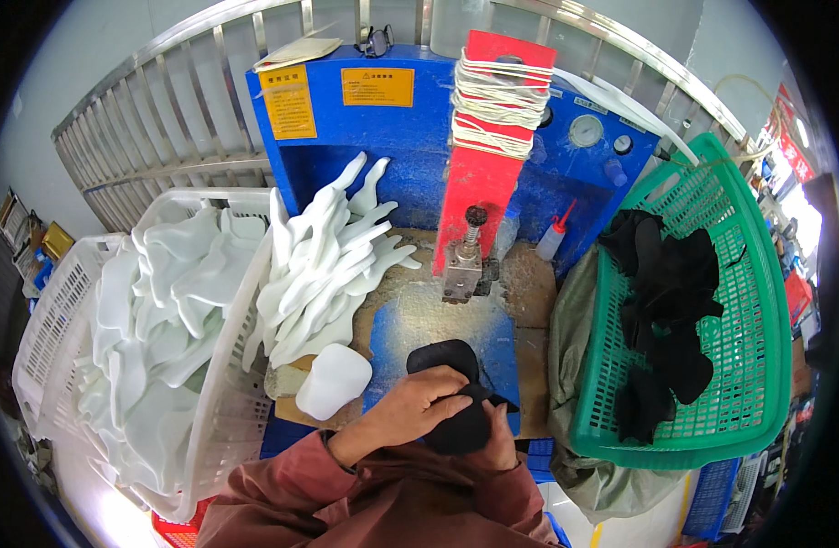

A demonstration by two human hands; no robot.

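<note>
Close to my body, over the front edge of the blue machine's work plate, both my hands hold a black soft-looking piece with rounded lobes. My left hand lies across its top with fingers bent over it. From the right side, my right hand grips the same piece, its fingertips partly hidden behind the black material. A rounded part of black material reaches forward past my left fingers onto the plate. One white curved sheet piece lies just left of my left hand.
Beyond my hands rises the blue machine with a red upright arm and a metal head. White curved pieces pile up left of the plate and fill a white basket. A green basket at right holds black pieces.
</note>
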